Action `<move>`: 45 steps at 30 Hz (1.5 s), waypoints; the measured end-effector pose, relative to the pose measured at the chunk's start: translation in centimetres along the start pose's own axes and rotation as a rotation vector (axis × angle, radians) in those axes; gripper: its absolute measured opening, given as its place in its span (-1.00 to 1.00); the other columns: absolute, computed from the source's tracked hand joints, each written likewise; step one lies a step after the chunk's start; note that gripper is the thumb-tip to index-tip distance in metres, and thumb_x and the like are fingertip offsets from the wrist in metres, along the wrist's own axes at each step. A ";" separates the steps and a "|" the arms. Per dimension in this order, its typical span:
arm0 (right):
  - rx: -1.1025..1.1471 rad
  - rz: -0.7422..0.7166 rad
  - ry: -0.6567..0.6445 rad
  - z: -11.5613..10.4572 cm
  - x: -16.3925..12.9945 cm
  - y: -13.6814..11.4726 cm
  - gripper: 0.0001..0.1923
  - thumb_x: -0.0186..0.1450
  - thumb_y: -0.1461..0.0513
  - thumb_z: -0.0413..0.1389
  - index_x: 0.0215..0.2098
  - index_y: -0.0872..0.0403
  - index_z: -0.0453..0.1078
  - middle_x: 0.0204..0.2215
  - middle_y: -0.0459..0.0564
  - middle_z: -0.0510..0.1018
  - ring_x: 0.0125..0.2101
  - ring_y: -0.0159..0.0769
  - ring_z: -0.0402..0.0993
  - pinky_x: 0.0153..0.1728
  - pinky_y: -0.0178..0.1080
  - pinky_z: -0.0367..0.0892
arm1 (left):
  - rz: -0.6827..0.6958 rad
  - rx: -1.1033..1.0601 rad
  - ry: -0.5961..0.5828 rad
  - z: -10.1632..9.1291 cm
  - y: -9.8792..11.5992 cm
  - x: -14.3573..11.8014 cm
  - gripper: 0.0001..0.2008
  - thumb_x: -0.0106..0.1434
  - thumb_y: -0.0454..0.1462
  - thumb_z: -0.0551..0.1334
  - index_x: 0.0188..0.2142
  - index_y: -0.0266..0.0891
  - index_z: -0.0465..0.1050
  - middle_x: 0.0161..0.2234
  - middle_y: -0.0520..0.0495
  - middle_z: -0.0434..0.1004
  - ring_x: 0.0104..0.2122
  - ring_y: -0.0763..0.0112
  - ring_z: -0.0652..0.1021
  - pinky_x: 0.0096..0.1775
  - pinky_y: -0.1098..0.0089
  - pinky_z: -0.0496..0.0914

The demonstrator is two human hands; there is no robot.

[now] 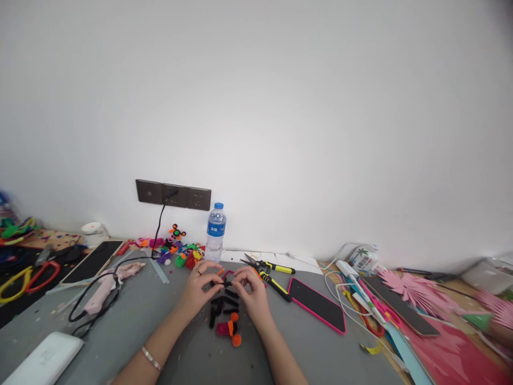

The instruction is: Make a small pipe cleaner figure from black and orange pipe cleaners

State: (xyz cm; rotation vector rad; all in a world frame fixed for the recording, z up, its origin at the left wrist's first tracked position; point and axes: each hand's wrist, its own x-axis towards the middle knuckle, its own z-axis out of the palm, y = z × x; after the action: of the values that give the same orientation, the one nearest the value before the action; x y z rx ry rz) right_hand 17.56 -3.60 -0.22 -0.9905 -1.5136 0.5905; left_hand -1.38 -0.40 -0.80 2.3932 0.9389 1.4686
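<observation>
My left hand (199, 287) and my right hand (251, 290) meet over the grey mat (168, 321), fingertips pinched together on a small black fuzzy piece (226, 284). Just below the hands lie several short black pieces (219, 307), a magenta piece (222, 329) and orange pieces (235, 334). A ring is on my left hand and a bracelet (151, 357) on that wrist. A finger of the right hand partly hides the held piece.
Yellow-handled pliers (269, 272) and a pink-cased phone (317, 304) lie right of the hands. A water bottle (215, 232) and small colourful figures (180, 251) stand by the wall. A pink glue gun (108, 283), a tablet (93, 261) and a white box (42, 361) lie left. Pink paper shapes (417, 291) sit right.
</observation>
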 end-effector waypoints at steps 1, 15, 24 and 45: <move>0.017 0.023 0.021 -0.1 0.0 0.1 -0.87 0.23 0.25 0.17 -0.49 0.05 0.42 -0.37 -0.01 0.50 -0.38 -0.27 0.39 -0.37 -0.26 0.28 | -0.001 0.002 0.002 0.0 0.0 0.0 -0.93 0.21 -0.35 0.29 -0.40 -0.16 0.52 -0.16 -0.11 0.52 -0.10 0.19 0.49 -0.06 0.15 0.41; 0.117 0.192 0.279 -0.8 0.1 1.7 -0.70 0.31 0.03 0.06 -0.39 0.07 0.43 -0.43 -0.02 0.54 -0.46 -0.29 0.36 -0.35 -0.26 0.31 | -0.061 0.036 0.063 -0.2 0.2 0.1 -0.90 0.22 -0.36 0.25 -0.41 -0.16 0.49 -0.17 -0.10 0.52 -0.12 0.20 0.49 -0.13 0.17 0.48; 0.131 0.212 0.459 -2.0 0.5 2.4 -0.60 0.30 -0.06 0.03 -0.49 0.06 0.31 -0.54 -0.10 0.38 -0.47 -0.28 0.31 -0.35 -0.26 0.25 | -0.161 0.072 0.115 -0.5 0.3 0.2 -0.87 0.22 -0.35 0.22 -0.47 -0.18 0.37 -0.20 -0.09 0.53 -0.13 0.19 0.50 -0.11 0.13 0.47; -0.395 -0.040 -0.084 0.1 -0.6 0.3 -0.93 0.18 0.17 0.27 -0.42 -0.04 0.48 -0.10 0.01 0.53 -0.04 -0.05 0.38 0.10 0.07 0.05 | -0.006 -0.009 -0.025 0.4 0.1 -0.2 -0.86 0.13 -0.44 0.29 -0.44 -0.17 0.47 -0.16 -0.08 0.52 -0.10 0.22 0.49 -0.05 0.14 0.41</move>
State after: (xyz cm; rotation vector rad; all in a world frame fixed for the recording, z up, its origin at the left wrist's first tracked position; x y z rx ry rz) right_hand 17.49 -3.90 -0.84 -1.2424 -1.7606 0.3114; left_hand -1.01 -0.55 -1.10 2.3949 0.9309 1.4342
